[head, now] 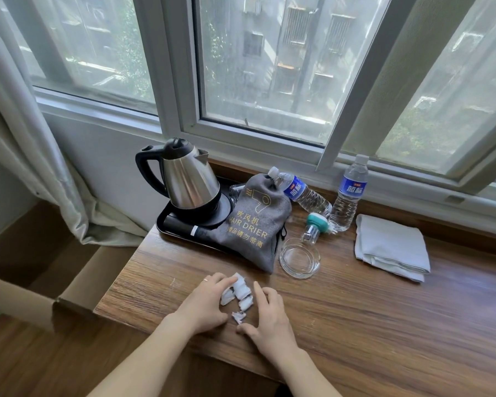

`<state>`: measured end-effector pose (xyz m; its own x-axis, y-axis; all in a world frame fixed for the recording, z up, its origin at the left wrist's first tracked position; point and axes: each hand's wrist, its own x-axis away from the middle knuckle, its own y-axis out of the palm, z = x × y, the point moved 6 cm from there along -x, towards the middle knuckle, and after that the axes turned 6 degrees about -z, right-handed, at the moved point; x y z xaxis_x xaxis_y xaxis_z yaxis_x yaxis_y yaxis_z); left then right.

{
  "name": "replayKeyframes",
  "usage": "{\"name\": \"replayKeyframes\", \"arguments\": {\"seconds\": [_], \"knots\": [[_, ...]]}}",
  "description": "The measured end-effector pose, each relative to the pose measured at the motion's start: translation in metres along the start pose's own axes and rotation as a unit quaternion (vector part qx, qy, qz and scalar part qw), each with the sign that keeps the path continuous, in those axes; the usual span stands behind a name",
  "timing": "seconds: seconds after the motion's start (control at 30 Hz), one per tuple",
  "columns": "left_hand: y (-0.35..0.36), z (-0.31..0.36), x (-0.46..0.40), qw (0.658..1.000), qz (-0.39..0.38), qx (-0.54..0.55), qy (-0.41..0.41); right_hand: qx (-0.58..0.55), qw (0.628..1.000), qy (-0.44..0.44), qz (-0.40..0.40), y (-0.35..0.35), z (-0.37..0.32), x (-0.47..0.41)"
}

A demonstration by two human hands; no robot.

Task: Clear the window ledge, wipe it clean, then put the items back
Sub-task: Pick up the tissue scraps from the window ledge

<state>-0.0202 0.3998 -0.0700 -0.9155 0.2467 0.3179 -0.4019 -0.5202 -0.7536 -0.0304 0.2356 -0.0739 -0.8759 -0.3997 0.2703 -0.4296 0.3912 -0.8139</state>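
Gathering crumpled white paper scraps (239, 293) near the front edge of the brown wooden window ledge (370, 316), we kept our left hand (204, 303) and right hand (269, 319) loosely spread, cupping, gripping nothing; scraps seemed light, soft, best pinched together.

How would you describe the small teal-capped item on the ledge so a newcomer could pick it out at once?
Start at the wooden window ledge and find the upright water bottle near the window frame. Just left of its base lies the small teal-capped item, tipped on its side, right above the round glass dish. It alone has a teal top on a short clear body; the bottles have white caps and blue labels.
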Motion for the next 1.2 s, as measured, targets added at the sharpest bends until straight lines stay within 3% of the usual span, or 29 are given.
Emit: {"name": "replayKeyframes", "arguments": {"seconds": [0.27,0.6,0.8,0.93,1.03,1.2], "knots": [[0.002,0.006,-0.009,0.999,-0.015,0.034,-0.004,0.016,0.998,-0.031,-0.060,-0.002,-0.008,-0.025],[0.006,0.004,-0.018,0.999,-0.019,-0.019,-0.035,-0.007,0.998,-0.013,-0.058,0.004,-0.004,-0.030],[0.006,0.004,-0.019,0.999,0.004,-0.020,-0.028,-0.057,0.998,-0.007,-0.015,0.001,0.004,-0.033],[0.005,0.005,-0.021,0.999,0.012,-0.031,-0.025,-0.074,0.996,-0.015,-0.037,-0.001,0.003,-0.036],[0.005,0.007,-0.021,0.999,0.016,-0.032,-0.023,-0.071,0.996,-0.019,-0.057,0.001,0.002,-0.034],[0.003,0.008,-0.020,0.999,0.017,-0.029,-0.021,-0.052,0.998,-0.024,-0.021,0.004,0.006,-0.031]]}}
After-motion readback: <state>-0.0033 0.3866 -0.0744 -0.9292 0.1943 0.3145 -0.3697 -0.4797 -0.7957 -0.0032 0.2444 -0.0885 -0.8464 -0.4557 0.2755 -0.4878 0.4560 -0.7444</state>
